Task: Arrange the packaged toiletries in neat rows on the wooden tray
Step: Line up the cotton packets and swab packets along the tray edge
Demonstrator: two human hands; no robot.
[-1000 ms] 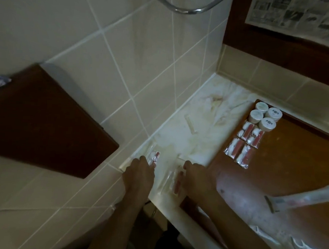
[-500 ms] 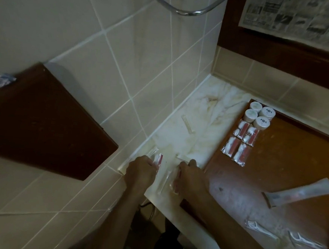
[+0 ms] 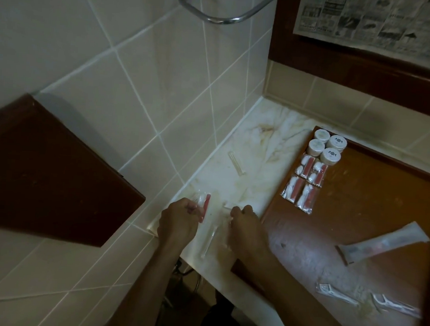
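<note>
The clear sachet with a red strip (image 3: pixel 204 206) lay on the marble tabletop (image 3: pixel 256 171), pinched by the left hand (image 3: pixel 178 220), whose grip curled round its near end. It looked light, crinkly and slippery, best taken by its edges. The right hand (image 3: pixel 245 227) beside it curled over another clear packet; its grip could not be made out. Beyond it, the wooden tray (image 3: pixel 373 207) held rows.

both hands (image 3: pixel 179 220) (image 3: pixel 245 227) curled, gripping

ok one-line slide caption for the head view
Both hands gather packets off the marble counter beside the wooden tray.
</note>
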